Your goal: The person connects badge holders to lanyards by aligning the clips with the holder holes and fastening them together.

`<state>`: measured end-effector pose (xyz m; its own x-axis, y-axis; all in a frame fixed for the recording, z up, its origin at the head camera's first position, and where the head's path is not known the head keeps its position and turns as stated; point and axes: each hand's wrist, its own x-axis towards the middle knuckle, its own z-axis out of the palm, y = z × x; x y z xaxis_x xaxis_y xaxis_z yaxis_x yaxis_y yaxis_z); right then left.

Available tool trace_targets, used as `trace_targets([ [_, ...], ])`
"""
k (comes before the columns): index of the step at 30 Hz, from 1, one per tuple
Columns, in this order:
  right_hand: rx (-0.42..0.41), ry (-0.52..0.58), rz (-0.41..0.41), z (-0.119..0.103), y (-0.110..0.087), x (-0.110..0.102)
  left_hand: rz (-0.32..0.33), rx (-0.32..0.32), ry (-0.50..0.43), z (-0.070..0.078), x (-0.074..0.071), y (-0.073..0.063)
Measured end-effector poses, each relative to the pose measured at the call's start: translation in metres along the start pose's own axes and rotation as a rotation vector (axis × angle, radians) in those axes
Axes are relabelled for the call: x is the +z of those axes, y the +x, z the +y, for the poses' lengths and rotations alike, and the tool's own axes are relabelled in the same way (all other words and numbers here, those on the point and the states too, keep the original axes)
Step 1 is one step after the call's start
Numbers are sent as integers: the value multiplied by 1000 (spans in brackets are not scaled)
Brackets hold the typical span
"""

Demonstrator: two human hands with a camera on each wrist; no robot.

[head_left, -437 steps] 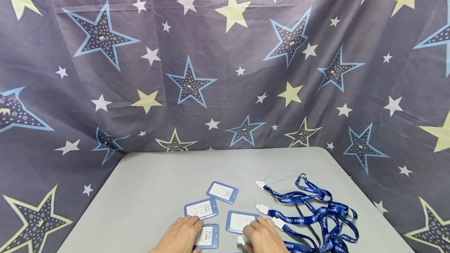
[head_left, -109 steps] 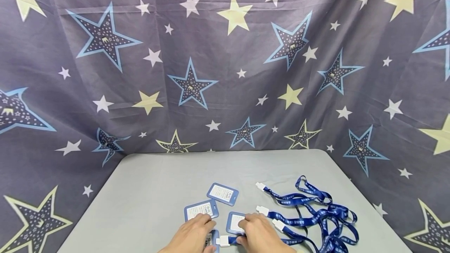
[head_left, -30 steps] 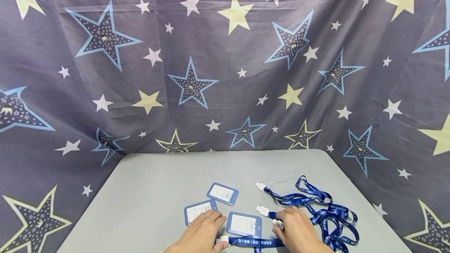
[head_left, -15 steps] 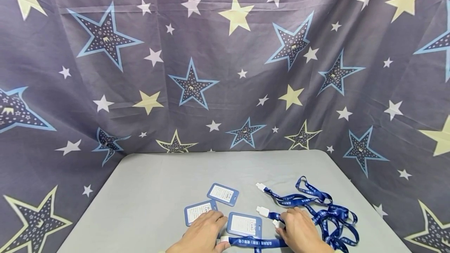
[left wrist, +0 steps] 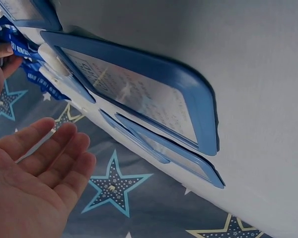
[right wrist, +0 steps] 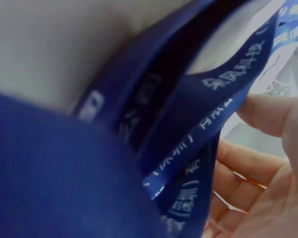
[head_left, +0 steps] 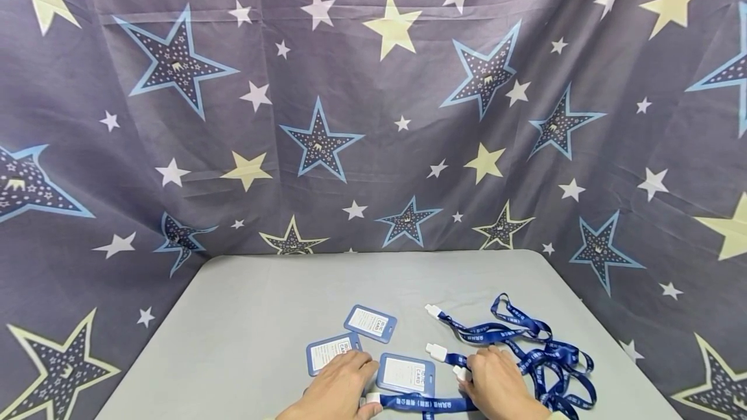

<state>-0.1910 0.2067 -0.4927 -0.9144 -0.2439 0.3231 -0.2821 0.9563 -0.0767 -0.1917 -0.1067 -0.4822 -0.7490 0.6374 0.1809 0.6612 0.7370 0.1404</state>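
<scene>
In the head view my left hand [head_left: 338, 386] lies over a blue card holder, mostly covering it. The left wrist view shows that hand's fingers loosely extended beside the card holder [left wrist: 134, 89], whose end meets a white clip [left wrist: 53, 59]. From the clip a blue lanyard [head_left: 420, 402] runs right along the table, under my right hand [head_left: 500, 382]. My right hand pinches a blue lanyard strap [right wrist: 208, 114] between thumb and fingers, close to another white clip [head_left: 462, 373]. One card holder [head_left: 405, 373] lies between the hands.
Two more card holders, one upper [head_left: 370, 323] and one left [head_left: 332, 350], lie beyond my left hand. A tangle of blue lanyards [head_left: 554, 355] with white clips [head_left: 436, 350] spreads at the right. A star-print cloth [head_left: 373, 115] hangs around the grey table [head_left: 245, 316].
Since 3.6 seconds ago my right hand has moved right, off the middle card holder, and the lanyard from the clip lies stretched out. Over the last second both hands have barely moved.
</scene>
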Motion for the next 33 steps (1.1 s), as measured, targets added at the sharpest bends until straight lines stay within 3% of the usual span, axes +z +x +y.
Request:
trace_targets([
  [25, 6, -24, -29, -2, 1, 2, 32, 32, 33, 1, 1, 1],
  [33, -60, -12, 43, -2, -2, -3, 4, 7, 11, 3, 0, 3],
])
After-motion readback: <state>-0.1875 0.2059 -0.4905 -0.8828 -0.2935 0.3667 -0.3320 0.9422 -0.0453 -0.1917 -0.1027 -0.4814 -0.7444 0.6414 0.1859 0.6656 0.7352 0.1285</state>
